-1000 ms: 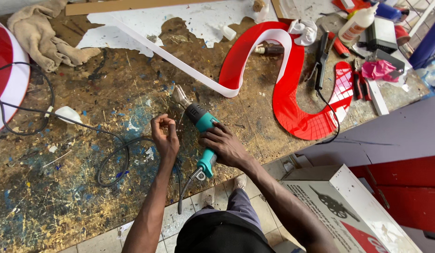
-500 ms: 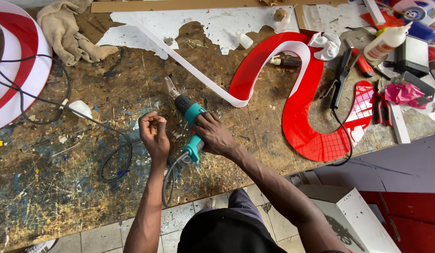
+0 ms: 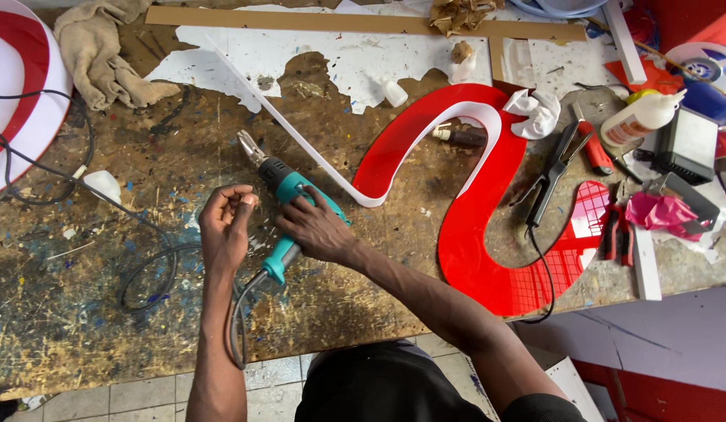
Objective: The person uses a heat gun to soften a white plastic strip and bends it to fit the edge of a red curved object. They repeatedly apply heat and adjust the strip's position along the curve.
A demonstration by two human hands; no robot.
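Note:
My right hand grips the body of a teal and black heat gun that lies low over the workbench, metal nozzle pointing up and left. My left hand is curled just left of the gun, fingertips pinched together near its barrel; I cannot tell if it holds something small. The gun's black cable drops off the bench's front edge. A long white plastic strip runs diagonally from the upper left and bends along the edge of a big red S-shaped acrylic piece.
The paint-stained wooden bench carries a beige rag, looped black cables, a red-and-white round sign at left, a black hair-straightener-like tool, pliers, a white glue bottle and clutter at right.
The view has shifted, so the bench looks lower in frame. Both hands stay on and beside the heat gun, which keeps its angle.

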